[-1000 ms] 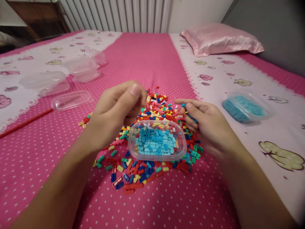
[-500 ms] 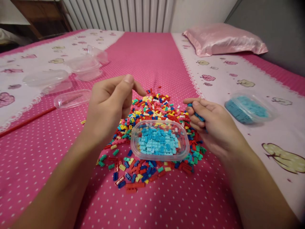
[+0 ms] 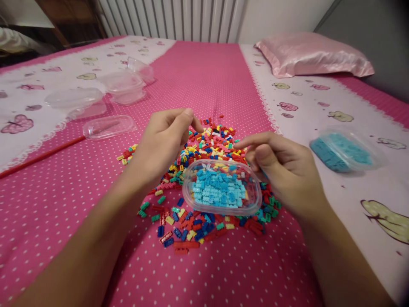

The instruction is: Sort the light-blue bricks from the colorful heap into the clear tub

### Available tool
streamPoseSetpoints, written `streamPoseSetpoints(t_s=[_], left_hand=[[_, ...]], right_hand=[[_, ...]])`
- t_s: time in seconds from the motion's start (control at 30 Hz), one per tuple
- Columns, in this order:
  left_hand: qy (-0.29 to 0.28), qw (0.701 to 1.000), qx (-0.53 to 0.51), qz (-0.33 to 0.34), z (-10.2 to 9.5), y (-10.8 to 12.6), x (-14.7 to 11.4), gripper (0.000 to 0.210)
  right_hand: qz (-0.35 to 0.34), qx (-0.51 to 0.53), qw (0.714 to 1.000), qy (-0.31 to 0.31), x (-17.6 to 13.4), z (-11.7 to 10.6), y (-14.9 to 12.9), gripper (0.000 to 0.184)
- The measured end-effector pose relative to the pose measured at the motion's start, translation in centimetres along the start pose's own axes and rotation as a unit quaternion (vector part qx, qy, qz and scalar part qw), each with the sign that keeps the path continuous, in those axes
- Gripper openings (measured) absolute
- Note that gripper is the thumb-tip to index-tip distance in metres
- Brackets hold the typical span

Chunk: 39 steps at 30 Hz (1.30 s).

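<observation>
A clear plastic tub (image 3: pixel 255 200) holding light-blue toy building bricks (image 3: pixel 220 189) sits on a heap of mixed-colour bricks (image 3: pixel 211 147). My left hand (image 3: pixel 171 136) hovers over the heap's left side, above and left of the tub. Its fingers are curled, thumb against the index finger; whatever may be between them is hidden. To the tub's right, my right hand (image 3: pixel 284 168) is curled with the index finger pointing left across the heap. A sliver of blue shows under its palm, where blue bricks are mostly hidden by the fingers.
At right stands another clear tub of blue bricks (image 3: pixel 343 151). Clear empty containers (image 3: pixel 123 85) and a clear lid (image 3: pixel 109 127) lie at left, beside a thin red stick (image 3: pixel 44 157). Behind are a pink pillow (image 3: pixel 315 55) and a radiator (image 3: pixel 172 19). Everything rests on a pink dotted bedsheet (image 3: pixel 223 273).
My right hand has turned and moved inward, its index finger now extended and the blue bricks mostly covered. My left hand stays curled over the heap. The whole view has shifted slightly.
</observation>
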State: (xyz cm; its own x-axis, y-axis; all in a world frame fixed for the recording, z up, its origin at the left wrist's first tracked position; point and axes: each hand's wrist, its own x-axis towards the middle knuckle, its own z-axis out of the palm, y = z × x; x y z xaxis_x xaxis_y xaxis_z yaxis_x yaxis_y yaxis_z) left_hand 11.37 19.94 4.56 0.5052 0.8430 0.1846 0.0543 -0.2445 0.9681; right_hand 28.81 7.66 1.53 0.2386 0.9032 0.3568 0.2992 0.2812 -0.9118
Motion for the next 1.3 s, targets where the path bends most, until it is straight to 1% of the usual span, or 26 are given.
streamPoseSetpoints(t_s=[0.03,0.1,0.17,0.23,0.27,0.37,0.47,0.57,0.63,0.67,0.73,0.77,0.83,0.93,1.0,1.07,1.1,1.17,1.2,1.23,1.3], left_hand=[[0.0,1.0,0.004,-0.001,0.0,0.0,0.0,0.032],[-0.003,1.0,0.009,-0.004,0.0,0.0,0.0,0.033],[-0.012,1.0,0.006,-0.009,0.0,0.0,-0.1,0.031],[-0.023,1.0,0.0,-0.02,0.0,0.0,-0.1,0.028],[-0.024,0.999,-0.002,-0.028,0.0,0.0,-0.1,0.027],[-0.016,0.998,-0.01,-0.065,-0.1,-0.1,0.0,0.024],[-0.017,0.994,-0.047,-0.102,-0.3,-0.2,0.2,0.018],[-0.028,0.984,-0.112,-0.132,-0.5,-0.2,0.4,0.011],[-0.026,0.979,-0.147,-0.142,-0.6,-0.1,0.4,0.005],[-0.026,0.978,-0.156,-0.139,-0.6,0.0,0.4,0.006],[-0.033,0.98,-0.159,-0.118,-0.5,0.3,0.3,0.014],[-0.045,0.981,-0.156,-0.103,-0.5,0.4,0.1,0.018],[-0.09,0.982,-0.144,-0.079,-0.4,0.6,-0.2,0.021],[-0.195,0.971,-0.122,-0.065,-0.3,0.7,-0.7,0.017],[-0.251,0.961,-0.096,-0.059,-0.3,0.7,-1.1,0.014],[-0.278,0.957,-0.071,-0.047,-0.2,0.8,-1.3,0.014],[-0.279,0.958,-0.06,-0.037,-0.1,0.8,-1.3,0.014],[-0.259,0.965,-0.042,-0.013,0.1,0.9,-1.3,0.015],[-0.244,0.969,-0.033,0.0,0.1,1.0,-1.3,0.017],[-0.231,0.973,-0.021,0.012,0.2,1.1,-1.2,0.02],[-0.218,0.975,0.005,0.033,0.3,1.2,-1.0,0.025]], right_hand=[[0.014,-0.004,1.0,-0.006,0.0,0.1,0.0,0.026],[0.051,0.034,0.998,0.02,0.2,-0.1,0.1,0.028],[0.09,0.121,0.986,0.074,0.5,-0.7,0.2,0.027],[0.129,0.214,0.962,0.111,0.8,-1.7,0.4,0.024],[0.15,0.249,0.95,0.111,1.0,-2.3,0.7,0.023],[0.211,0.315,0.923,0.072,1.3,-3.9,1.7,0.025],[0.249,0.362,0.896,0.056,1.4,-4.4,2.7,0.022],[0.244,0.374,0.893,0.045,1.4,-4.4,3.3,0.015],[0.239,0.378,0.893,0.05,1.5,-4.4,3.3,0.017],[0.242,0.381,0.89,0.059,1.5,-4.4,3.2,0.02],[0.247,0.383,0.887,0.075,1.6,-4.2,2.9,0.022],[0.245,0.377,0.89,0.078,1.6,-4.1,2.8,0.022],[0.228,0.357,0.903,0.071,1.6,-3.9,2.6,0.023],[0.195,0.332,0.921,0.057,1.5,-3.7,2.2,0.024],[0.184,0.327,0.925,0.053,1.4,-3.6,2.0,0.026],[0.186,0.334,0.923,0.055,1.4,-3.6,1.8,0.027],[0.19,0.343,0.918,0.06,1.4,-3.5,1.8,0.028],[0.205,0.374,0.901,0.078,1.4,-3.4,1.5,0.028],[0.218,0.397,0.887,0.093,1.4,-3.3,1.3,0.028],[0.233,0.423,0.868,0.112,1.4,-3.1,1.1,0.027],[0.269,0.479,0.82,0.159,1.5,-2.8,0.6,0.027]])
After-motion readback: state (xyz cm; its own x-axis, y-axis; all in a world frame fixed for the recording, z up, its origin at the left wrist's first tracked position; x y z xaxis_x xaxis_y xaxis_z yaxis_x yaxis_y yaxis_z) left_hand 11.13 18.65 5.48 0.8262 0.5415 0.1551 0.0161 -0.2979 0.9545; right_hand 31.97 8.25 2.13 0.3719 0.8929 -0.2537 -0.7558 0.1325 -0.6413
